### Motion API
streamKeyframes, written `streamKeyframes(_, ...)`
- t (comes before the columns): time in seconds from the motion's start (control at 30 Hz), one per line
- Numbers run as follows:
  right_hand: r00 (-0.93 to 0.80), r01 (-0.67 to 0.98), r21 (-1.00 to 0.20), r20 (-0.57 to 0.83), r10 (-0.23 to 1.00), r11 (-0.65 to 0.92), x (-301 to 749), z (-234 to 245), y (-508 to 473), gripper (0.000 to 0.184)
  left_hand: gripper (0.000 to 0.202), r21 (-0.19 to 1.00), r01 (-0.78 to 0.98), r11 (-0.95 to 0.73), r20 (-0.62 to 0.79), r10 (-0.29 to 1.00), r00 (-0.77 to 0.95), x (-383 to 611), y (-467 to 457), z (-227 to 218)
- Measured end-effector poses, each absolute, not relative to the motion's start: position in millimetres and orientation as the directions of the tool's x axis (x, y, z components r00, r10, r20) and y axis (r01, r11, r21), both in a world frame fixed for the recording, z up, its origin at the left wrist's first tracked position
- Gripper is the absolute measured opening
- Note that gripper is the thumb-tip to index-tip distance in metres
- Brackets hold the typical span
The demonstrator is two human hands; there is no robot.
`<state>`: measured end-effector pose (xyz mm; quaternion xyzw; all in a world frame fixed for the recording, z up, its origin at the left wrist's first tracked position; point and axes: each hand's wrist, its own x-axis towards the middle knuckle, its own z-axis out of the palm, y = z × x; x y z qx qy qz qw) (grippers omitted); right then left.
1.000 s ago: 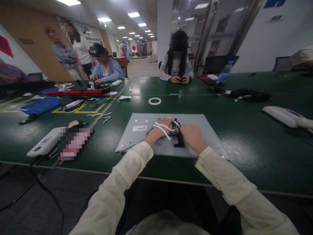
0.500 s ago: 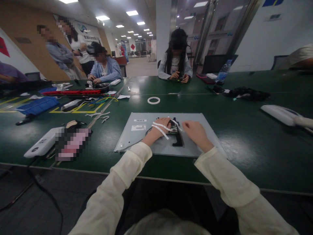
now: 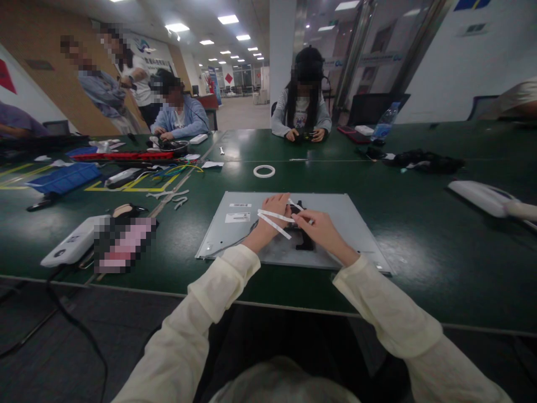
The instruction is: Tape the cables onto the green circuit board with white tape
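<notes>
Left hand (head view): palm down (image 3: 273, 206) over the black bracket, fingers stretched forward; its underside is hidden, so can't tell if it's gripping anything.
Right hand: fingertips drawn together (image 3: 322, 229) at the end of one strip, just beside the left fingers. Can't tell if they're properly pinching it.
White strips: two (image 3: 274, 227) lie across the back of the left hand, another pokes out between the hands. Gotta be super light and floppy, maybe sticky too. I'd take one by its loose end; the middle would probably just fold.
Black bracket: partly under the left hand, lower end (image 3: 305, 242) poking out between the hands. Looks stiff; I'd hold it by that bare end and go easy in case it's brittle.
Grey panel: under both hands (image 3: 348, 224), flat on the counter (image 3: 428, 224). Looks thin, rigid, kinda slick; edges are the safe grab.
White ring: beyond the left fingertips (image 3: 264, 176), well apart, probably light.
</notes>
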<state>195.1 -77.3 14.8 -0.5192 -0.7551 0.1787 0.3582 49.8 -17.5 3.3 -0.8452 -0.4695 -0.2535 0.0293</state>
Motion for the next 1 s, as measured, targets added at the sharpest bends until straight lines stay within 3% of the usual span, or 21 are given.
streamKeyframes(0.37, -0.128, 0.453, -0.818, 0.334, 0.934, 0.354, 194, 28, -81, 0.026, 0.035, 0.158, 0.844, -0.512, 0.476, 0.788, 0.39, 42, -16, 12)
streamKeyframes(0.47, -0.056, 0.387, -0.858, 0.343, 0.938, 0.337, 203, 31, -80, 0.025, 0.031, 0.31, 0.816, -0.488, 0.525, 0.803, 0.281, 31, -3, 14)
streamKeyframes(0.53, 0.002, 0.344, -0.885, 0.337, 0.942, 0.316, 211, 30, -78, 0.024, 0.026, 0.52, 0.712, -0.472, 0.491, 0.847, 0.203, 23, 6, 17)
streamKeyframes(0.6, 0.042, 0.331, -0.897, 0.324, 0.945, 0.293, 216, 27, -75, 0.023, 0.034, 0.778, 0.503, -0.376, 0.33, 0.926, 0.182, 19, 12, 22)
streamKeyframes(0.67, 0.046, 0.351, -0.893, 0.317, 0.947, 0.282, 218, 25, -74, 0.023, 0.052, 0.938, 0.278, -0.207, 0.122, 0.948, 0.295, 18, 12, 27)
streamKeyframes(0.73, 0.028, 0.395, -0.874, 0.318, 0.948, 0.282, 217, 23, -73, 0.024, 0.065, 0.986, 0.146, -0.077, 0.002, 0.891, 0.455, 22, 8, 31)
streamKeyframes(0.8, 0.006, 0.452, -0.843, 0.329, 0.944, 0.291, 215, 22, -74, 0.025, 0.066, 0.99, 0.127, -0.059, -0.018, 0.844, 0.536, 27, 1, 30)
streamKeyframes(1.0, 0.085, 0.655, -0.714, 0.394, 0.915, 0.247, 216, 17, -71, 0.034, 0.047, 0.942, 0.192, -0.274, 0.154, 0.866, 0.476, 36, -12, 22)
